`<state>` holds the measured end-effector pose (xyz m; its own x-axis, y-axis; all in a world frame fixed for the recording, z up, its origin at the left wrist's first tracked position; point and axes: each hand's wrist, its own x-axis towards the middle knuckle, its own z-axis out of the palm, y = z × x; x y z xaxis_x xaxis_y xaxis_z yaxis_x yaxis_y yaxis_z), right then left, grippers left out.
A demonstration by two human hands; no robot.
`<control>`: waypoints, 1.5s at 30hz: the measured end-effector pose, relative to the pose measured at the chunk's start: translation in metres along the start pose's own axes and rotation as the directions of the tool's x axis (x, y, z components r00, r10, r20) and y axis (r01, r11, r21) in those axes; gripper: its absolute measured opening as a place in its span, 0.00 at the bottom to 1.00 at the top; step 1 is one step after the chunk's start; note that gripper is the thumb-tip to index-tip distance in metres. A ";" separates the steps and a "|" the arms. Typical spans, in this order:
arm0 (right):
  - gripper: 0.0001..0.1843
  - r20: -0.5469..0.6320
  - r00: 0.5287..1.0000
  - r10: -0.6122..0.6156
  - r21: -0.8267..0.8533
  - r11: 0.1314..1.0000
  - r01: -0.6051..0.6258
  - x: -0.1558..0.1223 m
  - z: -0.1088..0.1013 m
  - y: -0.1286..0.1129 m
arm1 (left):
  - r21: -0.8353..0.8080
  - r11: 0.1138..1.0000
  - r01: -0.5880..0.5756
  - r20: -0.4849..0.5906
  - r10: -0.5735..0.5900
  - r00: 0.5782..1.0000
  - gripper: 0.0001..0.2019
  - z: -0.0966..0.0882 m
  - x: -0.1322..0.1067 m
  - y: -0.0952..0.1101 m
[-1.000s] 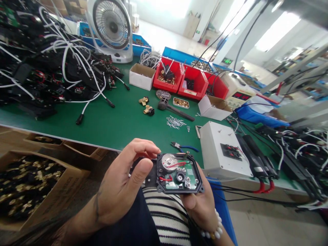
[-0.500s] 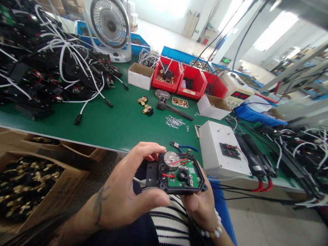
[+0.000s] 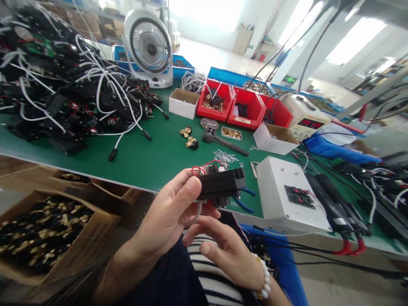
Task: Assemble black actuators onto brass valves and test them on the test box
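Observation:
My left hand (image 3: 167,212) grips a black motor housing (image 3: 221,183) by its left end, thumb on the near side. The housing is tipped so its dark side wall faces me, with red wires (image 3: 204,168) and part of the motor showing along the top. Most of the green board seen earlier is hidden. A pale cable (image 3: 196,214) hangs from it beside my left fingers. My right hand (image 3: 228,250) is just below with fingers apart, holding nothing; its fingertips are close to the cable, and I cannot tell if they touch it. Blue-handled cutters (image 3: 245,205) lie partly behind the housing.
On the green bench (image 3: 153,157) lie a hammer (image 3: 223,141), split pins (image 3: 225,157) and brass valves (image 3: 191,143). Red bins (image 3: 245,111) and a fan (image 3: 151,46) stand behind. A grey box (image 3: 288,191) sits right; wired units (image 3: 63,93) pile up left.
The housing has been tilted from face-up to side-on and raised slightly. My left hand has closed on it; my right hand has let go and dropped below. The view has shifted a little.

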<state>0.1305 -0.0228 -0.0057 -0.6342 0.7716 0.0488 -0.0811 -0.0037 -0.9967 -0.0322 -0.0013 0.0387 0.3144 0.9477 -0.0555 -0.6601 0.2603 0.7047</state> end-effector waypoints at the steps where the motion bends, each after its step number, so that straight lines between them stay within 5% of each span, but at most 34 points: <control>1: 0.23 -0.010 1.000 0.016 -0.027 1.000 -0.016 0.001 -0.001 -0.002 | -0.002 1.000 0.000 0.003 0.000 1.000 0.18 0.001 -0.001 0.001; 23: 0.17 0.138 0.990 -0.004 -0.300 0.953 0.046 0.008 0.001 0.005 | -0.088 0.995 -0.056 0.062 0.061 0.996 0.18 0.004 -0.004 -0.001; 33: 0.05 -0.016 0.997 0.075 -0.366 0.927 -0.076 0.003 -0.003 0.003 | -0.092 0.994 -0.060 0.113 0.071 0.991 0.20 -0.002 -0.005 0.003; 37: 0.09 -0.195 0.981 0.014 -0.483 0.869 -0.109 -0.011 -0.018 0.004 | -0.070 0.978 -0.198 -0.033 0.196 0.980 0.21 -0.009 -0.004 0.014; 41: 0.09 -0.334 0.938 -0.093 -0.667 0.727 -0.165 -0.036 -0.043 0.005 | 0.118 0.909 -0.400 -0.254 0.417 0.873 0.23 -0.032 0.009 0.035; 45: 0.08 -0.328 0.944 0.031 -0.665 0.702 -0.255 -0.065 -0.060 0.010 | 0.486 0.855 -0.181 -0.311 0.363 0.878 0.29 -0.065 0.036 0.031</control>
<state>0.2171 -0.0349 -0.0226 -0.3488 0.9372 -0.0065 0.6160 0.2240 -0.7552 -0.0853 0.0532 0.0129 -0.1755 0.9844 -0.0133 -0.2898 -0.0387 0.9563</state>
